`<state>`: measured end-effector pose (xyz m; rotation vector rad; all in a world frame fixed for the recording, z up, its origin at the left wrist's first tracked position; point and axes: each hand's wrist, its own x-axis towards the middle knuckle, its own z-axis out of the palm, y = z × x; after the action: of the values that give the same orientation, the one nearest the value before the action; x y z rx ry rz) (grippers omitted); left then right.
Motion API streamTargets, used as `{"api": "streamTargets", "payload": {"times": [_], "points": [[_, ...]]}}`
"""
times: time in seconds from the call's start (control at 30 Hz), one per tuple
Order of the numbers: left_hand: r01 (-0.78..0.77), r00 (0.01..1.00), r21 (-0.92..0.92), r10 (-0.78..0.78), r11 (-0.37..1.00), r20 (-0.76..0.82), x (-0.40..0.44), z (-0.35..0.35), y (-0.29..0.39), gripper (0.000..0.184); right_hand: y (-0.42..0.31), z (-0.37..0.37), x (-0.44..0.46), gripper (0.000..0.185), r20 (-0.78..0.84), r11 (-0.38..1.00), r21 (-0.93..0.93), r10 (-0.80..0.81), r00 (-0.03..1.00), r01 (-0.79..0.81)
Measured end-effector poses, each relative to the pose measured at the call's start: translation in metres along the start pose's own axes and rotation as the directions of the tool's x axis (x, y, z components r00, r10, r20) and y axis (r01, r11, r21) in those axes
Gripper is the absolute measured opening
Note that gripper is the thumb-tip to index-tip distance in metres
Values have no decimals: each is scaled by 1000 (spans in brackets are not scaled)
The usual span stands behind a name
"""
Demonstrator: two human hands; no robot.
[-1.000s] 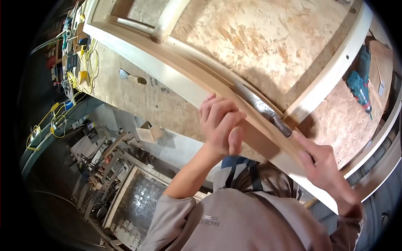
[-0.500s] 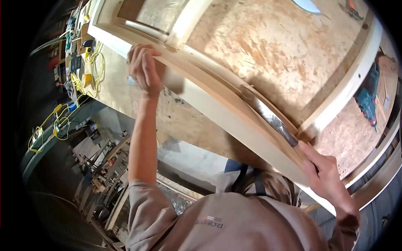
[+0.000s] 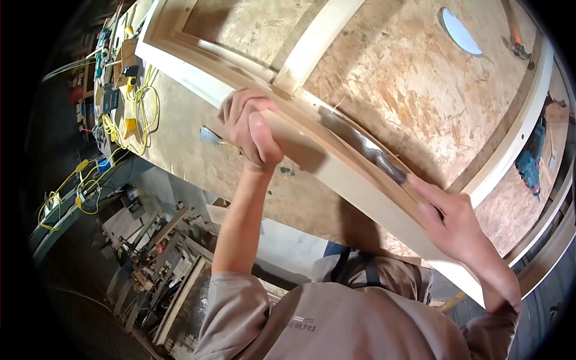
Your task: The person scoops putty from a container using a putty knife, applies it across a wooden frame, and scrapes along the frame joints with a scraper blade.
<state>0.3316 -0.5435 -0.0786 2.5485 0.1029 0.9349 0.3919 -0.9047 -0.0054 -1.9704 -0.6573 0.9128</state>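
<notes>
A pale wooden frame [image 3: 360,191] runs diagonally across the view, with panels of speckled board behind its rail. My left hand [image 3: 249,127] is closed, its curled fingers at the upper left part of the rail; what is inside them is hidden. At the lower right, my right hand [image 3: 450,221] closes round the near end of a shiny silvery tool [image 3: 365,145] with a dark end. This tool lies along the inner side of the rail, and its end under the fingers is hidden.
Near the right edge lies a teal power drill [image 3: 528,171]. A hammer-like tool [image 3: 516,45] and a pale half-round piece [image 3: 461,31] are at the top right. A scraper [image 3: 210,135] sits beside my left hand. Yellow cords [image 3: 143,102] hang at the left.
My left hand moved left along the rail, then back partway to the right. My right hand and the silvery tool shifted up and left along the rail. The view has shifted too.
</notes>
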Motion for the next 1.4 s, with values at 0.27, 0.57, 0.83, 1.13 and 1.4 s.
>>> {"api": "streamTargets", "payload": {"times": [0.27,0.57,0.83,1.13,1.4], "points": [[21,1000,-19,-20,1000,19,-4,-4,-2,38,-30,12,33,44,47,993,15,114,992,-115],[37,998,-74,-41,997,-50,-7,1,-6,30,-17,13,15,42,-19,999,18,-31,999,32],[86,995,-139,-77,987,66,1,-13,-4,25,-31,23,52,45,84,977,128,163,983,-173],[-86,976,-3,85,996,199,97,-76,-224,31,-86,35,103,45,41,992,25,120,992,-121],[-102,971,0,100,995,216,97,-73,-234,27,-110,38,99,46,53,957,1,290,956,-290]]}}
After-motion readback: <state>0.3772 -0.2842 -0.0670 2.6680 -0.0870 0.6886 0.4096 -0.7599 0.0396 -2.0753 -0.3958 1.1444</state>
